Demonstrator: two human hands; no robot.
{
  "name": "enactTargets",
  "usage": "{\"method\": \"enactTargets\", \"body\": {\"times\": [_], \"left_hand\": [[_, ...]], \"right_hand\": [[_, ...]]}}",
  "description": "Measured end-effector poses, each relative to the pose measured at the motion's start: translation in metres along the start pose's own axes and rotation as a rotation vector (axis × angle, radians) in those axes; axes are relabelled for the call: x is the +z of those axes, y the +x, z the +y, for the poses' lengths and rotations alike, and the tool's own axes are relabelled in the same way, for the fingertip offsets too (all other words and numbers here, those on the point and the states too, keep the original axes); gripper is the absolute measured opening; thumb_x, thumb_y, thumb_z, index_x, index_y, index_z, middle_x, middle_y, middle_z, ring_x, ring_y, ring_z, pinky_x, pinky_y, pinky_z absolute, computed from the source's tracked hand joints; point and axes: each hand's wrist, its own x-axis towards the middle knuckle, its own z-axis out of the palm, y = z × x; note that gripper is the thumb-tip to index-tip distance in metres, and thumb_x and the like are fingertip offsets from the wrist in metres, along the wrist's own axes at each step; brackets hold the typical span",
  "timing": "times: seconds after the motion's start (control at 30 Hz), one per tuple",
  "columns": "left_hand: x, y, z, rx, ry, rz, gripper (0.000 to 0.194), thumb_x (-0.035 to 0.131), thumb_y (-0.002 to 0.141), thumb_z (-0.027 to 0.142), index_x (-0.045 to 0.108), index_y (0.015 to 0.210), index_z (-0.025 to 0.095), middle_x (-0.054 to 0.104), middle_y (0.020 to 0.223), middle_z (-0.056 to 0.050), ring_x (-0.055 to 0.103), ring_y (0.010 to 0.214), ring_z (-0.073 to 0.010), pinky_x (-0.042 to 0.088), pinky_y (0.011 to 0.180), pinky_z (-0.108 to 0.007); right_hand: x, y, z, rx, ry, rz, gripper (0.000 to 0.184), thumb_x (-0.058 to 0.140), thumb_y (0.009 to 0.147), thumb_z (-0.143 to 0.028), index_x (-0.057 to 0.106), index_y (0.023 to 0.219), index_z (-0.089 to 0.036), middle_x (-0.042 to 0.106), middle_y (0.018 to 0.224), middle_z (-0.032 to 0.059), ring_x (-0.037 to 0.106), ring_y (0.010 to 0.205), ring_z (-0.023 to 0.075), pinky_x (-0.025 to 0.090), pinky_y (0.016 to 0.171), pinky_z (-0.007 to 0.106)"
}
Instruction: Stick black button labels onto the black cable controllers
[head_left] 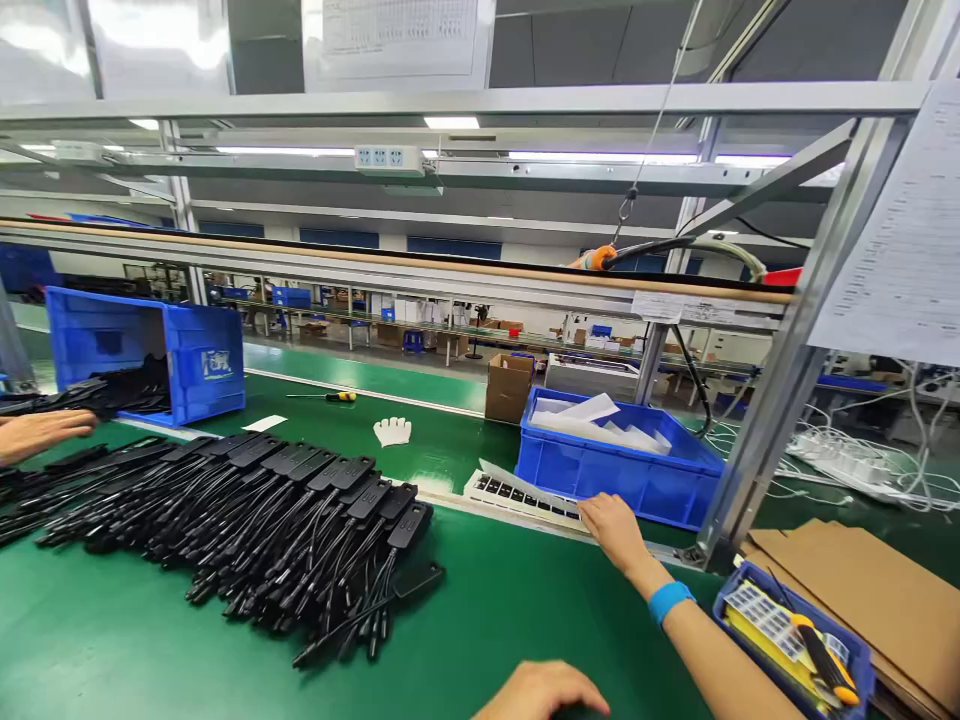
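My right hand (616, 535), with a blue band (670, 600) on its wrist, reaches to the right end of a sheet of black stickers (525, 500). Its fingers are closed on the sheet's end, and a pale backing strip lifts along the top. Low in the view, my left hand (541, 690) is curled, partly cut off by the frame. A bit of something dark shows under its fingers. To the left lies a wide pile of black cables with flat black housings (300, 510); one housing (418, 580) lies at the pile's right end.
Another person's hand (45, 435) is at the left edge, near a tipped blue crate (202, 360) of black parts. A white glove (392, 432) and screwdriver (337, 397) lie behind. Right: blue bin (615, 475), metal post (780, 330), small tool tray (855, 660), cardboard (862, 590).
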Motion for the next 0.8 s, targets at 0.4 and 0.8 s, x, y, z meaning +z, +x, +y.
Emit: {"method": "enactTargets", "body": {"times": [0.4,0.8], "left_hand": [[-0.036,0.019,0.024,-0.26,0.231,-0.056,0.066,0.064,0.076,0.036,0.041,0.134,0.014,0.064,0.116,-0.011,0.061,0.104,-0.0214,0.048,0.089,-0.033],[0.023,0.005,0.084,0.085,0.776,0.11,0.017,0.048,0.087,0.016,0.065,0.087,0.019,0.065,0.084,-0.005,0.058,0.077,-0.0188,0.043,0.068,-0.03]], "right_hand": [[-0.115,-0.167,-0.104,-0.55,-0.012,0.382,0.043,0.026,0.093,-0.002,0.068,0.095,-0.011,0.075,0.087,0.005,0.066,0.077,0.0151,0.049,0.066,0.03],[-0.148,-0.202,-0.116,0.03,0.126,0.337,0.021,0.045,0.092,-0.015,0.063,0.103,-0.015,0.064,0.081,0.0085,0.057,0.073,0.0186,0.04,0.062,0.03]]}}
